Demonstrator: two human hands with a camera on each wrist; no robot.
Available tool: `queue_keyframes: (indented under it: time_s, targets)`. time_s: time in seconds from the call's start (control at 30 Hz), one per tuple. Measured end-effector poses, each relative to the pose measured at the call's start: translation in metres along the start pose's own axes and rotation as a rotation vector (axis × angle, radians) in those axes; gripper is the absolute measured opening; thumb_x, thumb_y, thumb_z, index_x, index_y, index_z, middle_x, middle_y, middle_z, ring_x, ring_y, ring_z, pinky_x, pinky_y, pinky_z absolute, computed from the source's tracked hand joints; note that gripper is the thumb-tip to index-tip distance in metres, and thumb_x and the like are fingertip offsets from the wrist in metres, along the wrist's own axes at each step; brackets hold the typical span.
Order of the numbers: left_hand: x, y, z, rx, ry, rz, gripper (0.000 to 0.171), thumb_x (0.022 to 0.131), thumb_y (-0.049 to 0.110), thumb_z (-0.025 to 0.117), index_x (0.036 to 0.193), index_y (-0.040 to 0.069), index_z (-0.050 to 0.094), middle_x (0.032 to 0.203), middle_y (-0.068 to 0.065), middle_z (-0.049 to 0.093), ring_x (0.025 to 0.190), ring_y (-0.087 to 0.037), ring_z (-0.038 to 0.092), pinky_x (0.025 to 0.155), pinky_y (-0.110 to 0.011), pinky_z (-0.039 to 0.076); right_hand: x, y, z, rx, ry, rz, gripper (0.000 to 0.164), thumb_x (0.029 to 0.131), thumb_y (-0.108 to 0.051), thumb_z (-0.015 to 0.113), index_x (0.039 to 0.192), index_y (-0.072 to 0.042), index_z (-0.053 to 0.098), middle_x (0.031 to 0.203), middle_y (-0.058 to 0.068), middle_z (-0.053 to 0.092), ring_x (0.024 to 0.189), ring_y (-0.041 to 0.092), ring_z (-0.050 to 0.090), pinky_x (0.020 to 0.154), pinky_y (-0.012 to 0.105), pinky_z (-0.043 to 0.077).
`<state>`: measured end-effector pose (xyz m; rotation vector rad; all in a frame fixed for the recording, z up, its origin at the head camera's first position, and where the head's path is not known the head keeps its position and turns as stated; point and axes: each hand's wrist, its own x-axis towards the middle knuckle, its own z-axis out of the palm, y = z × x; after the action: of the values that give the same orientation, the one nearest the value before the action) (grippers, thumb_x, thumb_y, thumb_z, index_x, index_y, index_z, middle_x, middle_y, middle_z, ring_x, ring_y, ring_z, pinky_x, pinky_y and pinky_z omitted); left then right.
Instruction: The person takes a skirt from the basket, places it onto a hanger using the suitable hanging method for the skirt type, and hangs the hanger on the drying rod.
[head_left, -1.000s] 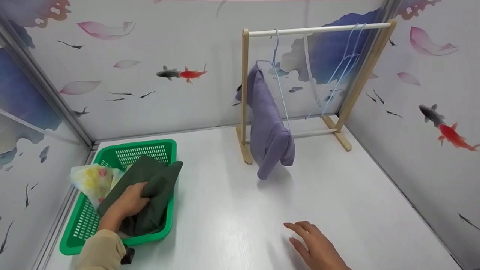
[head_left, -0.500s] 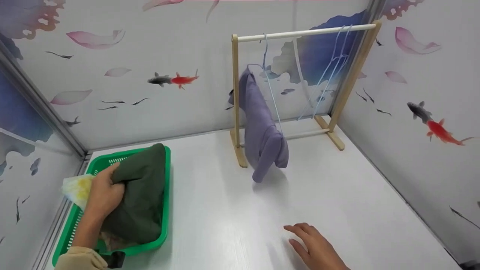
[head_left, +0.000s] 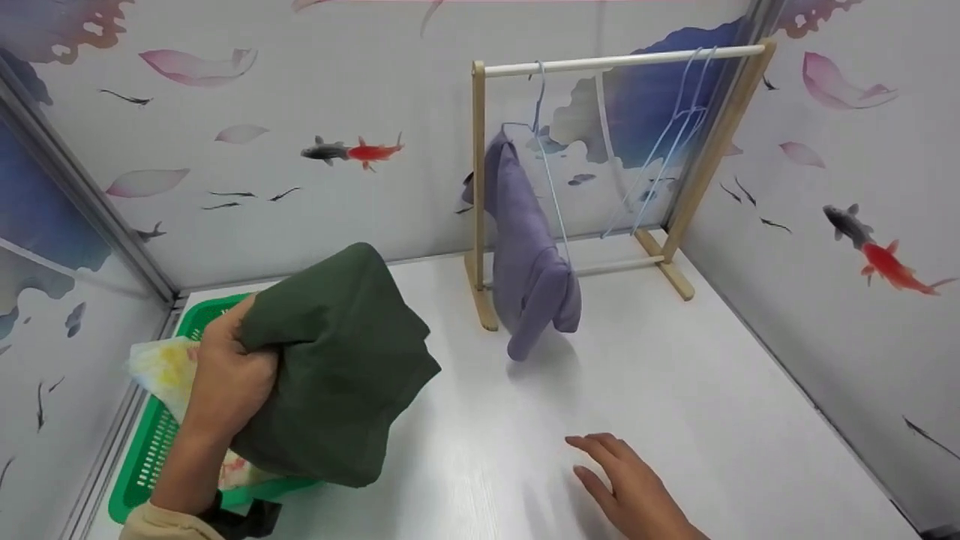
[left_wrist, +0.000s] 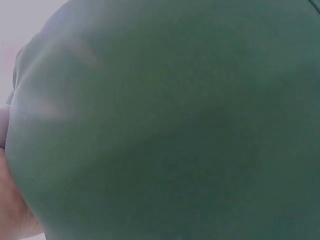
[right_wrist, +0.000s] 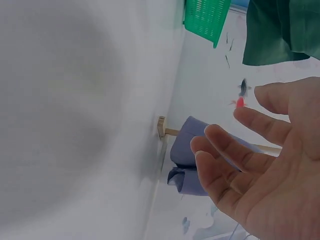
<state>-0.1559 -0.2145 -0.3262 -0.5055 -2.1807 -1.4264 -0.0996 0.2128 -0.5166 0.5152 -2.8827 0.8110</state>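
A folded dark green cloth garment (head_left: 337,375) hangs from my left hand (head_left: 229,371), whose fingers and thumb grip its upper left edge. It is raised over the right side of the green plastic basket (head_left: 154,442) and reaches past the rim above the table. In the left wrist view the green fabric (left_wrist: 170,120) fills almost everything, with part of the hand at the left edge. My right hand (head_left: 630,484) hovers low over the table at the front, fingers loosely bent and holding nothing. The right wrist view shows its relaxed fingers (right_wrist: 225,150) apart from any object.
Pale cloth with yellow patches (head_left: 169,367) pokes over the basket's left side. A wooden rack (head_left: 480,187) with a white rail stands at the back. A purple garment (head_left: 525,240) hangs there on a blue hanger, with bare blue hangers (head_left: 679,142) farther right. Printed walls enclose the table.
My left hand has gripped the green garment at its left edge and lifted it out of the basket, up and to the right. The right hand stays nearly in place.
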Motion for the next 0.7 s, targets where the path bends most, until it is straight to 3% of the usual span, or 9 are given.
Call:
queue_keyframes:
  time_s: [0.23, 0.37, 0.5, 0.7]
  targets:
    - [-0.004, 0.018, 0.027, -0.074, -0.069, 0.052, 0.026, 0.087, -0.010, 0.046, 0.092, 0.010, 0.063, 0.080, -0.004, 0.056, 0.070, -0.018, 0.046, 0.065, -0.028, 0.037, 0.014, -0.019, -0.015, 0.066, 0.065, -0.084, 0.034, 0.093, -0.035, 0.052, 0.127, -0.035, 0.049, 0.118, -0.015, 0.050, 0.101, 0.003, 0.050, 0.070, 0.025, 0.048]
    - [-0.009, 0.030, 0.041, -0.099, -0.090, 0.063, 0.026, 0.086, -0.013, 0.047, 0.080, 0.009, 0.057, 0.068, -0.002, 0.046, 0.063, -0.016, 0.042, 0.060, -0.029, 0.033, 0.025, -0.030, -0.027, 0.099, 0.099, -0.116, 0.035, 0.093, -0.035, 0.053, 0.127, -0.035, 0.048, 0.119, -0.018, 0.049, 0.104, 0.002, 0.049, 0.074, 0.026, 0.048]
    - [-0.018, 0.046, 0.053, -0.137, -0.113, 0.063, 0.029, 0.083, -0.018, 0.046, 0.072, 0.008, 0.049, 0.061, -0.001, 0.037, 0.057, -0.015, 0.037, 0.056, -0.030, 0.032, 0.036, -0.041, -0.035, 0.155, 0.102, -0.183, 0.036, 0.094, -0.032, 0.051, 0.129, -0.028, 0.048, 0.122, -0.012, 0.050, 0.109, 0.007, 0.049, 0.078, 0.031, 0.047]
    - [-0.026, 0.045, 0.068, -0.150, -0.149, 0.072, 0.035, 0.081, -0.021, 0.044, 0.071, 0.013, 0.048, 0.062, 0.001, 0.038, 0.055, -0.014, 0.039, 0.054, -0.029, 0.033, 0.040, -0.059, -0.030, 0.241, 0.056, -0.227, 0.044, 0.093, -0.034, 0.053, 0.135, -0.028, 0.041, 0.129, -0.012, 0.045, 0.108, 0.007, 0.049, 0.078, 0.032, 0.048]
